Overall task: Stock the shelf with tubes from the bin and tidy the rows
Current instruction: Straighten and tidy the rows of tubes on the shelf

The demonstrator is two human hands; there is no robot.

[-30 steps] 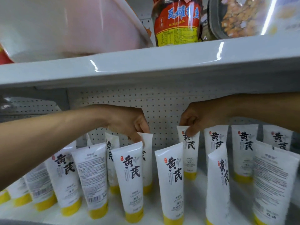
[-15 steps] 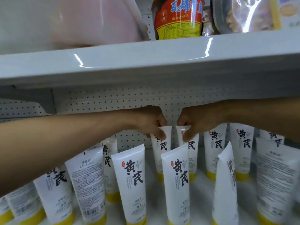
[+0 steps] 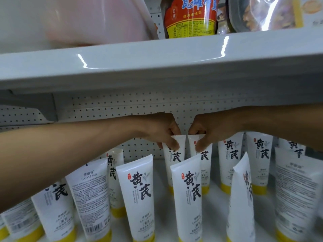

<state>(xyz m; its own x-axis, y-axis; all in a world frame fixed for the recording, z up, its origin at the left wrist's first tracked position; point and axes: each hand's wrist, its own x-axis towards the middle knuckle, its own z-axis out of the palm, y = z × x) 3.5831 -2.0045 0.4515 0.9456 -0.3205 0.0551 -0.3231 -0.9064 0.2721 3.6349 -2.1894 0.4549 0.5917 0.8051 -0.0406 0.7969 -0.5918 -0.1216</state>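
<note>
Pegboard backs the shelf. Toward twelve o'clock, in the back row, our left hand pinches the crimped top of one tube; our right hand pinches the neighbouring tube at its three o'clock. Both stand upright.

left hand pinching tube, right hand pinching neighbouring tube

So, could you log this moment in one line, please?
left hand: pinches back tube | right hand: pinches next tube | both upright
</note>
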